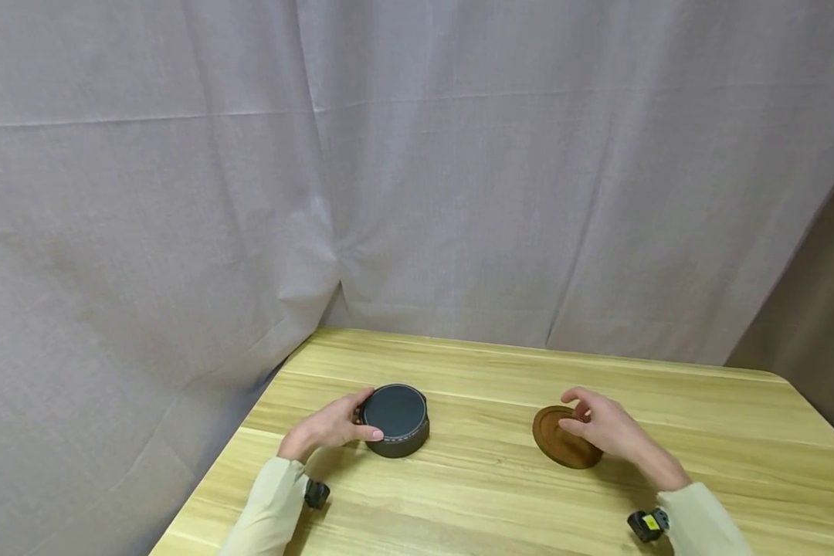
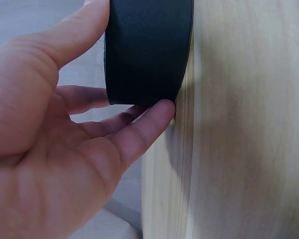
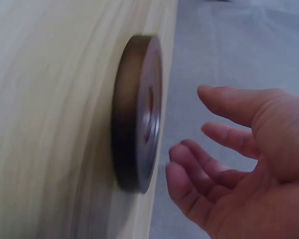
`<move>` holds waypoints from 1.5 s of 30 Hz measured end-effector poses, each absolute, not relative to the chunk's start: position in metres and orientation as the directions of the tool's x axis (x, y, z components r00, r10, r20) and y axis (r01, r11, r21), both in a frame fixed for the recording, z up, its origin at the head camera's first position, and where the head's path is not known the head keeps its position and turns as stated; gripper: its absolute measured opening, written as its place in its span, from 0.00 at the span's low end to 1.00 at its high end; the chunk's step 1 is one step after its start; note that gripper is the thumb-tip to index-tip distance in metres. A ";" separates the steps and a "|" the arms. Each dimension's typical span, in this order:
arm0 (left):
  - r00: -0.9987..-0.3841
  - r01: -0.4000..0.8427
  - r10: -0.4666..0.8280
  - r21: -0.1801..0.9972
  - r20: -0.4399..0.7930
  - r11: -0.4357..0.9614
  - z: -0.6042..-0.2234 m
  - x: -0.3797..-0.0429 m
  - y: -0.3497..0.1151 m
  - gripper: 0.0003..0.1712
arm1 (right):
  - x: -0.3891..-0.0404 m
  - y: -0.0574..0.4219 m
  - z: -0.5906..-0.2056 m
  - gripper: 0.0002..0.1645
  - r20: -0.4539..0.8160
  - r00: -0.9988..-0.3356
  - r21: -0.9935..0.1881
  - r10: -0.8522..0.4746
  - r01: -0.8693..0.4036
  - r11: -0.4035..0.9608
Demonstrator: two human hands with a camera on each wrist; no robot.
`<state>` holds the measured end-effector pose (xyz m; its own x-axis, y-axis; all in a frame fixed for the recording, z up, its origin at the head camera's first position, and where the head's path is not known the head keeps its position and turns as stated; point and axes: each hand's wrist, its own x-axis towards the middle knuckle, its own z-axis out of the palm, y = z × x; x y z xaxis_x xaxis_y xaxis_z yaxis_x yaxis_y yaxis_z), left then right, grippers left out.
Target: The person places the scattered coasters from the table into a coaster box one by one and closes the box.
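Note:
My left hand holds a round black box from its left side, thumb at the near edge and fingers around the far side. Pale marks run along the rim of its flat top. In the left wrist view, the smooth black wall of the box sits between thumb and fingers, with one fingertip low by the tabletop. My right hand hovers over a round brown coaster-like disc, fingers loosely bent and holding nothing. The right wrist view shows a gap between those fingers and the disc, which has a recess in its middle.
Both things rest on a light wood-grain table, the box left of the disc. A grey curtain hangs behind the table and along its left side. A brown surface stands at the far right.

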<state>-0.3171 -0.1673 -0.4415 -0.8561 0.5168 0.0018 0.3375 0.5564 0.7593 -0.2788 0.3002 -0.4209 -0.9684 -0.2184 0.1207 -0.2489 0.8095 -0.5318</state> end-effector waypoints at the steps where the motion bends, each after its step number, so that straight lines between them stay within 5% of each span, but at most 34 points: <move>1: -0.856 0.338 0.516 0.758 0.003 0.557 -0.442 -0.317 -0.167 0.56 | -0.280 0.303 -0.422 0.26 0.114 -0.970 -0.519 -0.216 -0.244 0.819; 26: -0.863 0.336 0.504 0.756 0.009 0.562 -0.444 -0.317 -0.165 0.55 | -0.285 0.329 -0.439 0.34 0.060 -0.983 -0.396 -0.175 -0.185 0.900; 45: -0.866 0.305 0.500 0.782 -0.010 0.543 -0.440 -0.315 -0.166 0.55 | -0.286 0.325 -0.437 0.16 0.018 -0.985 -0.383 -0.172 -0.166 0.909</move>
<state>-0.3145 -0.1655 -0.4403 -0.8659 0.5001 -0.0100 0.3046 0.5431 0.7825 -0.2856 0.3251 -0.4375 -0.9849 -0.1721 0.0177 -0.1657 0.9086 -0.3834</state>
